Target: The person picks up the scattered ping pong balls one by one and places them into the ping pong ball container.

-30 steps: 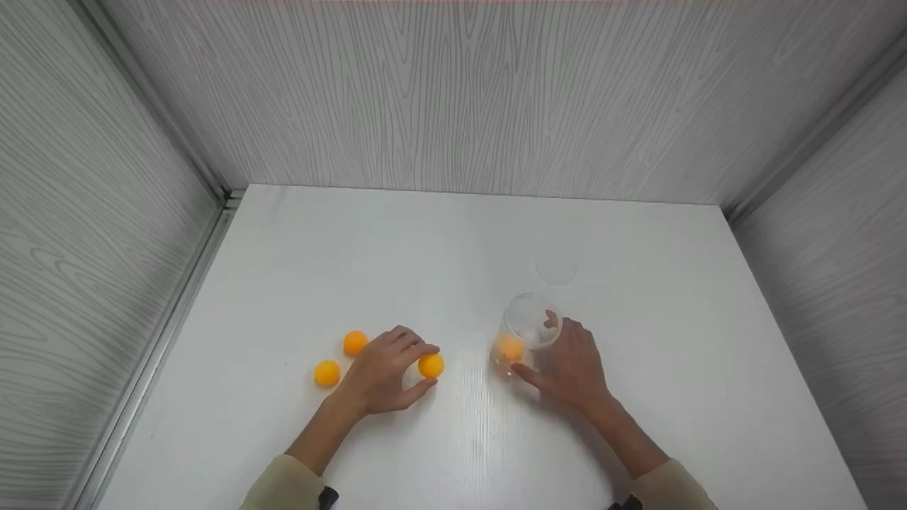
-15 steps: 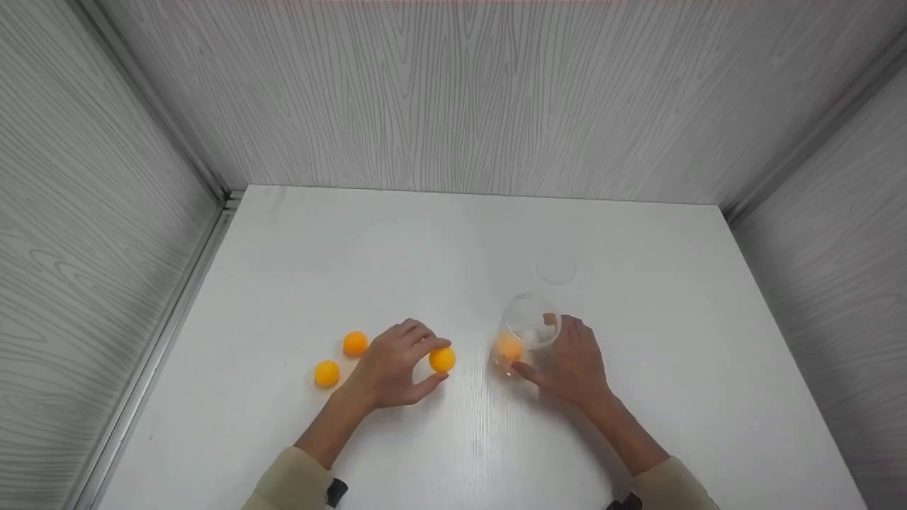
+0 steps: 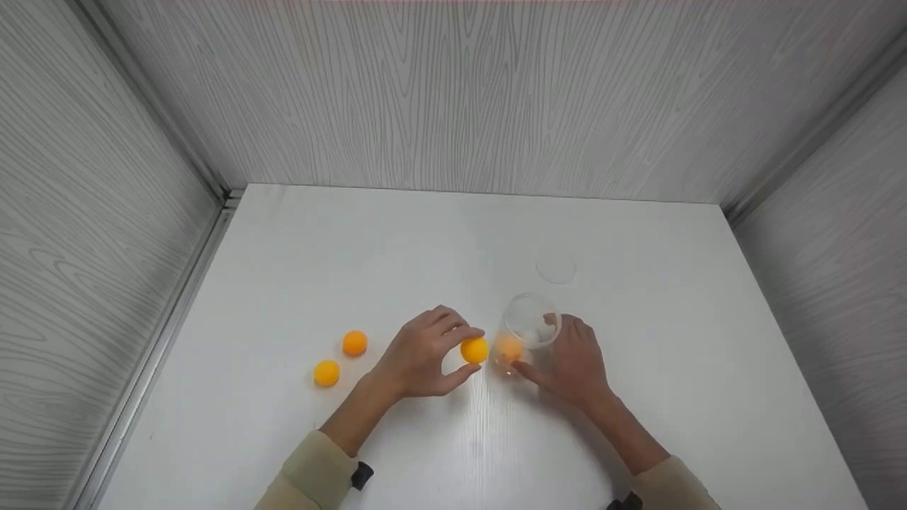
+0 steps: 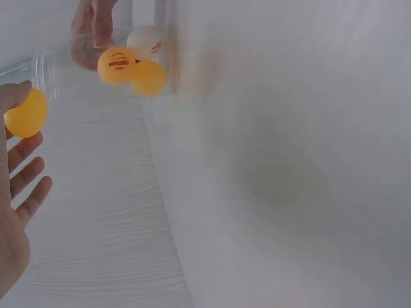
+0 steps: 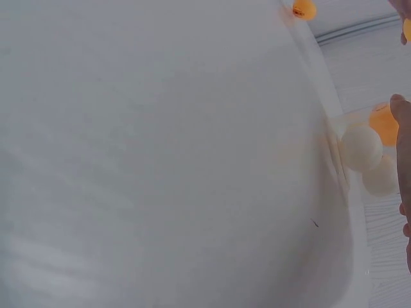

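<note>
The jar (image 3: 528,333) I grip is clear, smooth and glossy, glass or plastic, I cannot tell which; the ball (image 3: 474,350) I pinch just left of the jar looks smooth, matt plastic; beneath the jar, the table (image 3: 397,248) is smooth with a soft sheen; beyond the jar, the panel (image 3: 453,92) looks matt, wood-grained; nearer me than the jar, my sleeves (image 3: 306,467) look like matt cloth.

The left hand (image 3: 419,353) pinches with its thumb (image 3: 459,381) and fingertips (image 3: 475,332), the right hand (image 3: 575,365) grips with its thumb spread away from its fingers, and both forearms (image 3: 359,414) slant in toward each other.
</note>
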`<action>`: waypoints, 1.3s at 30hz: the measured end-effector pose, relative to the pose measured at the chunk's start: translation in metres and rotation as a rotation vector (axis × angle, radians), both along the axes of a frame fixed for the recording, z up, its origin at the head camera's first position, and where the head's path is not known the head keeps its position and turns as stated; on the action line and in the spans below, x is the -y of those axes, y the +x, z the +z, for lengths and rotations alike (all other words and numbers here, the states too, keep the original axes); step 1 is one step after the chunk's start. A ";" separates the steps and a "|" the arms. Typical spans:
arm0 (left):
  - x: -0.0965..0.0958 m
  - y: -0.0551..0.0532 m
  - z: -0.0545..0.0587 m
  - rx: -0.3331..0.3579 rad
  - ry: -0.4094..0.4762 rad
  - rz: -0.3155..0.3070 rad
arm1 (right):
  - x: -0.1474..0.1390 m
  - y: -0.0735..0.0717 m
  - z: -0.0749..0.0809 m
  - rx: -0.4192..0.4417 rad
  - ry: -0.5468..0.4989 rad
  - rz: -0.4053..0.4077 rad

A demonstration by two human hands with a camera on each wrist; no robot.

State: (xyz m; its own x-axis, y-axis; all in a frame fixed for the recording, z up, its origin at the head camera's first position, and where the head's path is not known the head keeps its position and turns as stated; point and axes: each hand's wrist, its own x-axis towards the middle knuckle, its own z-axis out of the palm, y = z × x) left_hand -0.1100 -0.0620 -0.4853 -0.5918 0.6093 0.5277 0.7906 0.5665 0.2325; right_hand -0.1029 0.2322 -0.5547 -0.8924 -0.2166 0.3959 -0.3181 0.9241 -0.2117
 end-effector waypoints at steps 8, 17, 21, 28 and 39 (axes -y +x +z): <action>-0.019 -0.006 0.007 0.018 0.052 -0.047 | -0.001 -0.001 -0.001 -0.028 -0.007 0.015; -0.042 -0.014 0.011 0.026 0.082 -0.094 | -0.002 -0.002 -0.002 0.000 -0.010 0.009; -0.049 -0.018 0.014 0.013 0.097 -0.108 | -0.001 -0.002 -0.003 0.003 -0.016 0.012; -0.058 -0.024 0.021 0.006 0.117 -0.121 | -0.001 -0.002 -0.003 -0.032 -0.014 0.042; -0.074 -0.037 0.024 0.040 0.113 -0.121 | -0.001 -0.002 -0.002 0.006 -0.038 0.036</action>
